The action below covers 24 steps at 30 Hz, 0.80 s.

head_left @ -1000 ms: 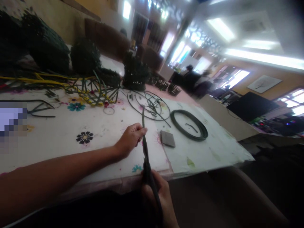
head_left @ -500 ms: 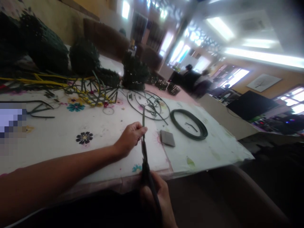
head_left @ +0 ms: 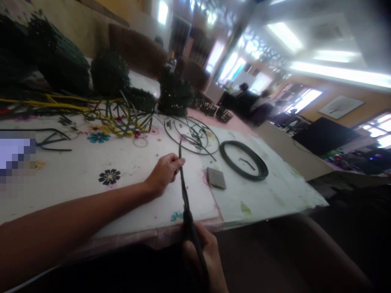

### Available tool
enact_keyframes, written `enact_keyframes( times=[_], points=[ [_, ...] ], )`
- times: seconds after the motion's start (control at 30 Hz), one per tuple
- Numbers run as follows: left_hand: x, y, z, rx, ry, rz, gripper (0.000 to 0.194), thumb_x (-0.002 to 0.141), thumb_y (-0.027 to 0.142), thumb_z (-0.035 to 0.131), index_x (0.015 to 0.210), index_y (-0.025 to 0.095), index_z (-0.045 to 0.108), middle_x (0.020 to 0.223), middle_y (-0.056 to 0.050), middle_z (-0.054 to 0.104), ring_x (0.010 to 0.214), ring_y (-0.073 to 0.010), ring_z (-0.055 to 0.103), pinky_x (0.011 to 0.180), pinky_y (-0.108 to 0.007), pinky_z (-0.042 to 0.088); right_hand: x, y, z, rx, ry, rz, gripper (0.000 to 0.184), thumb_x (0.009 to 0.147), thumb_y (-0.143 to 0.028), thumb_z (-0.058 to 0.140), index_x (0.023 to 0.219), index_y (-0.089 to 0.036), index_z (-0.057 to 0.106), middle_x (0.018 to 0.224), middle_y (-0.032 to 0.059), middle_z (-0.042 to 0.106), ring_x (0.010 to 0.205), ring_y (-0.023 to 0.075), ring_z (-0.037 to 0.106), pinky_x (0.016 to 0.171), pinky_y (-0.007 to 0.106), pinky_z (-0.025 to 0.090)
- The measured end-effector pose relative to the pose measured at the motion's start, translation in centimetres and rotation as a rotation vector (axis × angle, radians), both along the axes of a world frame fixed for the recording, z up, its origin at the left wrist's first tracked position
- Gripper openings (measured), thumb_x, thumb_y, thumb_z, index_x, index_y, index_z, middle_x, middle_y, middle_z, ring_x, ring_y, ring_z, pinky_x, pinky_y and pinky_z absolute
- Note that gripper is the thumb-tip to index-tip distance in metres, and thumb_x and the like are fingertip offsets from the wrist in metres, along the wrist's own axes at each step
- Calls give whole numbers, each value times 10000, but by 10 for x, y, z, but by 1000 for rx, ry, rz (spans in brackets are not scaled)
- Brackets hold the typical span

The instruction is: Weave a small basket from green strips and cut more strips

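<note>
My left hand [head_left: 163, 175] pinches a narrow dark green strip [head_left: 180, 151] between thumb and fingers above the flowered tablecloth. The strip's free end points away from me. Its near end runs down to the dark blades of the scissors [head_left: 187, 217], where blade and strip are hard to tell apart. My right hand [head_left: 207, 252] is closed around the black scissor handles, just beyond the table's near edge. To the right of the left hand lies a small grey square block [head_left: 216, 178], touched by neither hand.
A coil of dark green strip [head_left: 243, 160] lies to the right. Loose hoops and cut pieces [head_left: 195, 136] are behind the hands. Green and yellow strips [head_left: 122, 120] spread left. Dark woven baskets [head_left: 174, 91] line the back. People sit beyond, near a monitor [head_left: 325, 136].
My left hand has shifted slightly left and away from me, and the strip leans further left. My right hand and the scissors have hardly moved.
</note>
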<state>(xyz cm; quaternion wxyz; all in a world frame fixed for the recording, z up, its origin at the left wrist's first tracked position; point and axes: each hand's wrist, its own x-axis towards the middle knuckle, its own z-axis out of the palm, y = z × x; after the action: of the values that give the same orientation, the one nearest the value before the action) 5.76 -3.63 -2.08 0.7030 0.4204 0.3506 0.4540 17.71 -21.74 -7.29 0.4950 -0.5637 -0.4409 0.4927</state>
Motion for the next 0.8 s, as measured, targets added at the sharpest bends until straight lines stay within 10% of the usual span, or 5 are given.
enact_keyframes(
  times=[0.8],
  points=[
    [3,-6,-2,53,57,-22,301,820,314,614,651,189,400,472,81,381,357,-28,249,377,-197,122,0,0,-2,-64,40,-30,456,669,-490,764,935,-136,656,572,-63,423,439,57,315,377,163,273]
  ],
)
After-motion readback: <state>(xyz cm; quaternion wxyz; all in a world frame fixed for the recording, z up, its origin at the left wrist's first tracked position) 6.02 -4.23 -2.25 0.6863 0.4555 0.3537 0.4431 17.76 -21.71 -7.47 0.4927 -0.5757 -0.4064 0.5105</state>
